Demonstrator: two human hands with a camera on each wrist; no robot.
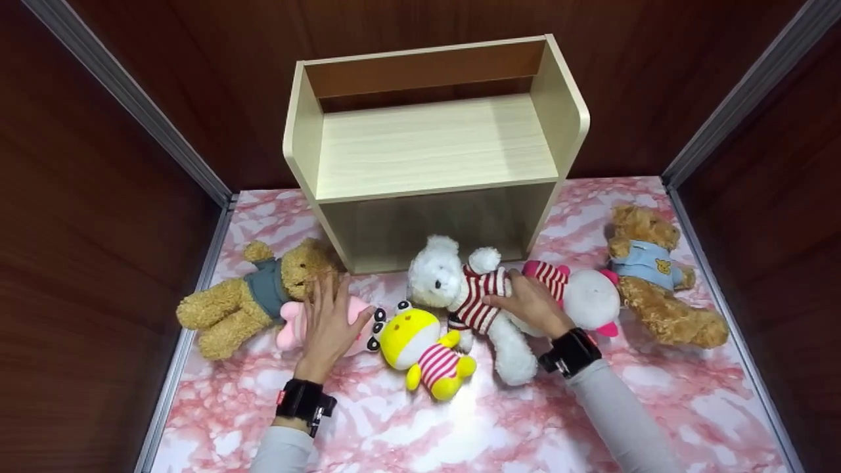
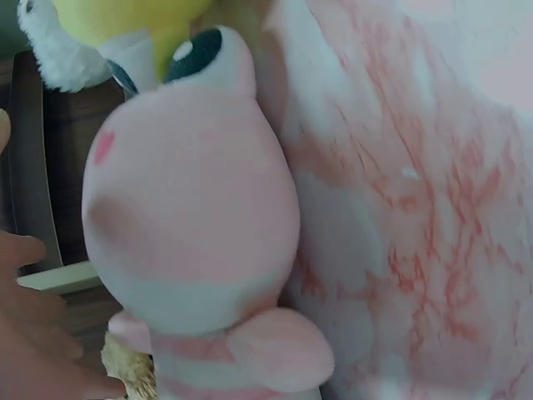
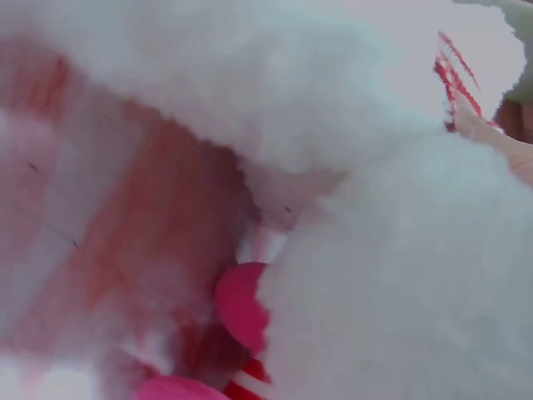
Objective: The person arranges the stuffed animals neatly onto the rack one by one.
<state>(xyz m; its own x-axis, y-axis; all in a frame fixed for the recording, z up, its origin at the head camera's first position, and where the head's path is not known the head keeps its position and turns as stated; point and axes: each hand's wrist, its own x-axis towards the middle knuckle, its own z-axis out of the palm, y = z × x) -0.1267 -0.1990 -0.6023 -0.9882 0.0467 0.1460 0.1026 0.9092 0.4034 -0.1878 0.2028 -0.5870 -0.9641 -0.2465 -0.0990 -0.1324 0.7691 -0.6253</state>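
Note:
My left hand (image 1: 328,328) lies with fingers spread across a pink plush toy (image 2: 191,200), its fingertips by the head of a brown teddy bear (image 1: 263,289) in a dark teal shirt. Whether those fingertips touch the bear I cannot tell. Around the body of a white teddy bear (image 1: 435,266) in a red-and-cream striped sweater, my right hand (image 1: 535,305) has its thumb in front and fingers hidden behind. That bear lies tilted on the marbled surface. Between the hands rests a yellow plush toy (image 1: 410,338) with a pink striped body.
A pale wooden two-level shelf (image 1: 433,151) stands at the back, behind the toys. To the right lie a grey-and-pink plush toy (image 1: 591,299) and a brown teddy bear (image 1: 647,263) in a light blue shirt. Dark panels (image 1: 98,230) enclose the pink marbled surface (image 1: 394,433).

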